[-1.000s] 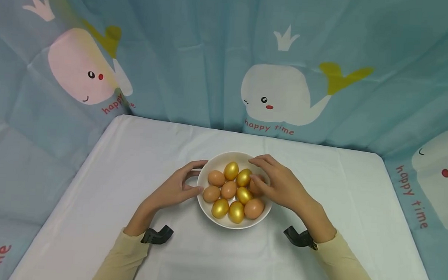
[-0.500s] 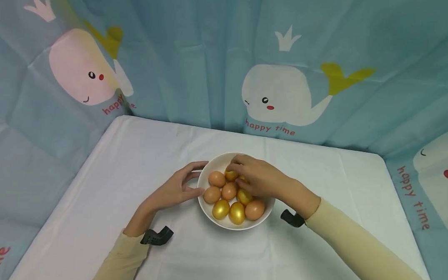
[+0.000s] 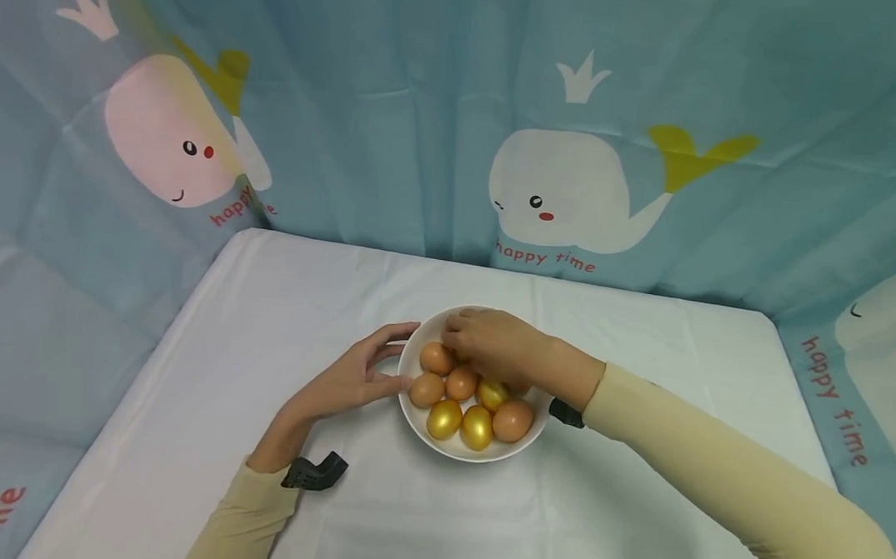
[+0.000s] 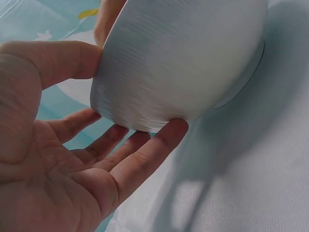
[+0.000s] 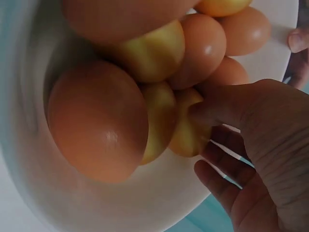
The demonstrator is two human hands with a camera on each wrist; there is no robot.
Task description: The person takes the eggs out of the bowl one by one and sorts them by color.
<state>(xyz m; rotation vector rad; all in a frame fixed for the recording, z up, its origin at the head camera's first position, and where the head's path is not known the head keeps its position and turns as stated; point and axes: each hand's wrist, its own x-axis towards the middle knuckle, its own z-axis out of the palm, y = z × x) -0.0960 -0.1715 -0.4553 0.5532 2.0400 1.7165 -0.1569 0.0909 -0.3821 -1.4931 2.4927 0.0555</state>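
Observation:
A white bowl [image 3: 405, 411] on the table holds several brown eggs [image 3: 513, 421] and gold eggs [image 3: 444, 419]. My left hand [image 3: 354, 377] holds the bowl at its left side; in the left wrist view the thumb touches the rim and the fingertips [image 4: 178, 128] rest on the outer wall. My right hand [image 3: 501, 346] reaches over the bowl's far side and covers some eggs. In the right wrist view its thumb lies on a gold egg [image 5: 186, 137], with the fingers on that egg's other side, beside another gold egg [image 5: 158, 121] and a large brown egg [image 5: 99, 121].
A white cloth covers the table [image 3: 297, 298]. Behind it hangs a blue curtain [image 3: 394, 144] printed with whales. A black strap piece [image 3: 315, 472] sits at the left wrist, and another black piece [image 3: 566, 412] at the right wrist.
My right hand has moved left across the bowl from its right rim to the gold egg at the far side, and its fingers have closed there. The left hand has stayed at the bowl.

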